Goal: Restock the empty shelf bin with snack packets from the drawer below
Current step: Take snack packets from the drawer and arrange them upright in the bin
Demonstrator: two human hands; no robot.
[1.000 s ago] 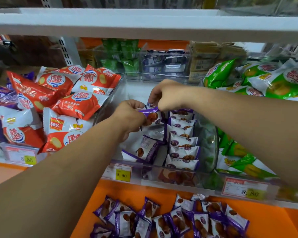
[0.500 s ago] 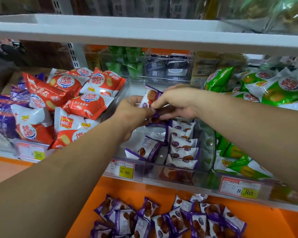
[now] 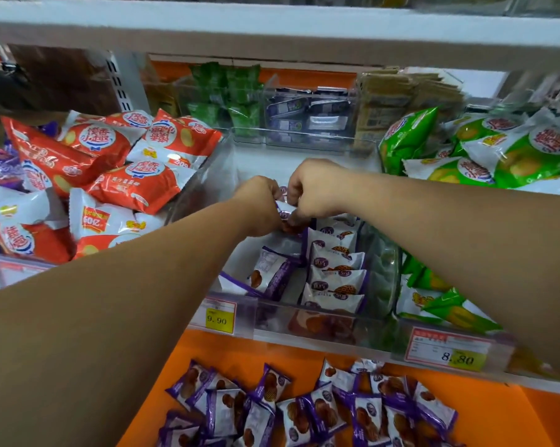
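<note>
Over the clear shelf bin (image 3: 207,175), my left hand (image 3: 260,206) and my right hand (image 3: 315,188) meet and both pinch one purple-and-white snack packet (image 3: 285,211), mostly hidden between the fingers. A row of the same packets (image 3: 335,269) stands along the bin's right side, and one loose packet (image 3: 269,277) lies flat at its front left. Below, the orange drawer (image 3: 304,356) holds several more purple packets (image 3: 304,411).
Red-and-white snack bags (image 3: 111,182) fill the bin on the left, green ones (image 3: 485,150) the bin on the right. Price tags (image 3: 219,317) line the shelf front. A white shelf board (image 3: 272,30) runs overhead, with small clear bins (image 3: 307,117) at the back.
The packet was raised upright between my hands half a second ago; now both hands have lowered it toward the back of the packet row. The view has tilted slightly.
</note>
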